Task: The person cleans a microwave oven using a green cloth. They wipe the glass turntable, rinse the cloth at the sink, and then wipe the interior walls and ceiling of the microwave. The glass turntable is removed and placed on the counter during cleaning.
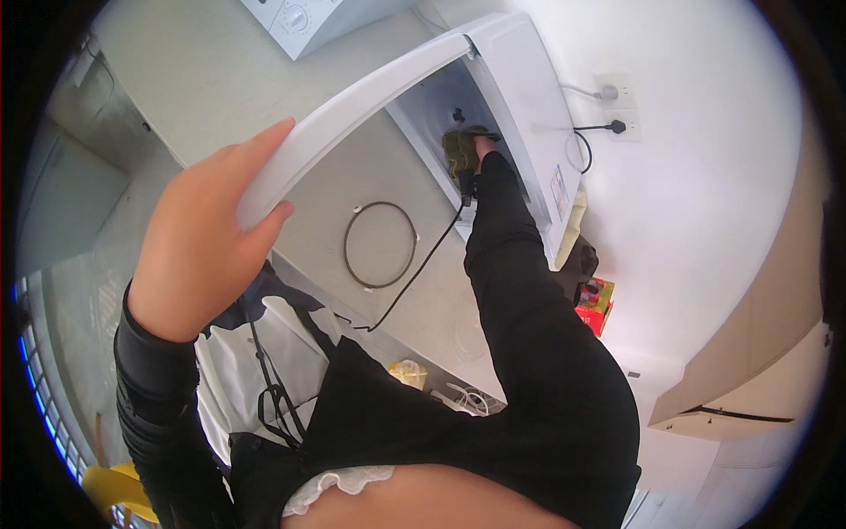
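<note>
My left hand (pixel 205 225) grips the edge of the open white microwave door (pixel 357 99), thumb on one side and fingers on the other. My right hand (pixel 486 147) reaches inside the white microwave oven (pixel 522 86), pressing a dark green cloth (pixel 456 155) against the interior. Part of that hand is hidden by the cloth and the black sleeve. Near the middle of the cavity floor a small dark turntable coupler (pixel 458 115) shows. On the countertop before the oven lies a roller ring (pixel 345 244) with small white wheels.
Another white appliance with a dial (pixel 295 18) stands farther along the countertop (pixel 317 225). Two plugs sit in wall sockets (pixel 618 99). A black cord (pixel 423 264) hangs by my right sleeve. Beside the oven are a red and yellow box (pixel 595 307) and a dark bag (pixel 580 261).
</note>
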Action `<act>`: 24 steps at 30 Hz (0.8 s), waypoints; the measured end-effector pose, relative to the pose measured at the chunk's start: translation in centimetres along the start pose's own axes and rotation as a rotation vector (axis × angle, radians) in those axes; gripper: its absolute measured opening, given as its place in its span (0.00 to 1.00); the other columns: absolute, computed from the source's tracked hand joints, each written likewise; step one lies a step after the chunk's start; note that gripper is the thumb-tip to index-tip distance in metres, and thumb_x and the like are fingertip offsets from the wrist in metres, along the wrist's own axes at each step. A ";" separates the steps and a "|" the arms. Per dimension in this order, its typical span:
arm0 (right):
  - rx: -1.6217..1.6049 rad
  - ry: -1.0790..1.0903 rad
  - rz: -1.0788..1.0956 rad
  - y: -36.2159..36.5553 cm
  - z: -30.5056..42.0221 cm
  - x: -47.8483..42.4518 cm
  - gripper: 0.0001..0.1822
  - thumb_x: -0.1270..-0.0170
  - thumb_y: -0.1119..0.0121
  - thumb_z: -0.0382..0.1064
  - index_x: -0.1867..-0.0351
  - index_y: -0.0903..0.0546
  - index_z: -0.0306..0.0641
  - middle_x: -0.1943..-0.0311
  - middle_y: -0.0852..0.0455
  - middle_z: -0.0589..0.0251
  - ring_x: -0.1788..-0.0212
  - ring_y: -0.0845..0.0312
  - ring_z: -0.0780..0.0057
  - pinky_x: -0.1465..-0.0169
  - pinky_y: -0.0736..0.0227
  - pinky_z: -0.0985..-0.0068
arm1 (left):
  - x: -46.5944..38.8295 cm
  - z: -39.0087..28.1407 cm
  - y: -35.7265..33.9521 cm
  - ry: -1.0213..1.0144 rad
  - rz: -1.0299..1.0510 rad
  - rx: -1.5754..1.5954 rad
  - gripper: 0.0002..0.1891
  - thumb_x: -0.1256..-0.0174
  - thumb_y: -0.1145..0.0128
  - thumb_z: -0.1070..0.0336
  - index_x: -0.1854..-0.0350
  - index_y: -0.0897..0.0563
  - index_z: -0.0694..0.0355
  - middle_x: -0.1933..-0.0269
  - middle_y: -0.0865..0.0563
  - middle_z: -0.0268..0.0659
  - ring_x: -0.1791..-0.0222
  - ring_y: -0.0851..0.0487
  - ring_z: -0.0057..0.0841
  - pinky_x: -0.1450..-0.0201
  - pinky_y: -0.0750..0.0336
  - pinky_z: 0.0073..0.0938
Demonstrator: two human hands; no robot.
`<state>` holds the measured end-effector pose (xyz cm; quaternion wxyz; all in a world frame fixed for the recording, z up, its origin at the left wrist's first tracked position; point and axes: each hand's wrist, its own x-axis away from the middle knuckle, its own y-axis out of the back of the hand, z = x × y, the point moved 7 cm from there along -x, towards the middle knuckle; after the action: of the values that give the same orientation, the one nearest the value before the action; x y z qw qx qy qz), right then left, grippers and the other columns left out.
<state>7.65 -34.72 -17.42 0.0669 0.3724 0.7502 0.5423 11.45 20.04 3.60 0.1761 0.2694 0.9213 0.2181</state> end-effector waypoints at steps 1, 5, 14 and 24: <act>-0.004 -0.004 -0.011 0.1 -0.1 -0.4 0.15 0.43 0.59 0.34 0.61 0.24 0.30 0.63 0.22 0.45 0.58 0.27 0.51 0.47 0.37 0.59 | 0.0 0.0 0.0 -0.003 0.000 0.001 0.25 0.54 0.45 0.73 0.48 0.29 0.62 0.63 0.22 0.48 0.64 0.25 0.45 0.62 0.30 0.32; -0.048 -0.026 -0.076 0.9 -0.1 -1.8 0.15 0.44 0.59 0.34 0.61 0.24 0.31 0.63 0.22 0.45 0.58 0.27 0.51 0.47 0.36 0.60 | 0.1 0.1 0.3 0.035 0.005 0.026 0.26 0.55 0.44 0.73 0.47 0.30 0.62 0.63 0.22 0.49 0.65 0.25 0.45 0.61 0.30 0.32; -0.177 -0.076 -0.223 2.7 -0.7 -4.1 0.15 0.45 0.57 0.35 0.60 0.24 0.32 0.62 0.22 0.45 0.57 0.27 0.51 0.48 0.36 0.60 | 0.0 -0.2 0.0 0.123 0.100 -0.042 0.30 0.57 0.43 0.75 0.45 0.31 0.61 0.60 0.22 0.51 0.61 0.24 0.45 0.56 0.31 0.32; -0.242 -0.035 -0.323 4.9 1.3 -6.3 0.15 0.46 0.56 0.36 0.59 0.24 0.33 0.61 0.22 0.46 0.56 0.28 0.51 0.48 0.35 0.61 | -0.2 0.0 -0.3 0.130 0.093 -0.066 0.31 0.58 0.43 0.76 0.44 0.32 0.61 0.59 0.22 0.51 0.62 0.24 0.44 0.57 0.30 0.30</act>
<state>15.21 -37.08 -15.64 0.2102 0.2460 0.7280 0.6044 11.50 19.65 3.49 0.1143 0.2910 0.9098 0.2731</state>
